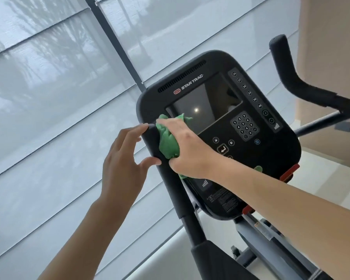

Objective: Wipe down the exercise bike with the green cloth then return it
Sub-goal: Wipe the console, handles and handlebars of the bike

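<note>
A: What do the right hand's (187, 147) fingers hold?

B: They're curled round the bunched green cloth (168, 141), pressed on the console's (220, 130) left edge.

A: The left hand (122, 158)?

B: Fingers spread, touching the upright left handlebar (170, 178) beside it; I'd guess that gets wiped next.

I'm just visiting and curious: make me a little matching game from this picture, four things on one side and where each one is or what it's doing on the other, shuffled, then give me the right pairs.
Things:
1. green cloth
2. left hand
3. number keypad
4. right handlebar

Places or states:
A. fingertips touching the black left handlebar
B. sticking up at the upper right, untouched
C. bunched under the right hand at the screen's lower left corner
D. on the console, just below the screen on its right side

Pairs: 1-C, 2-A, 3-D, 4-B
</note>
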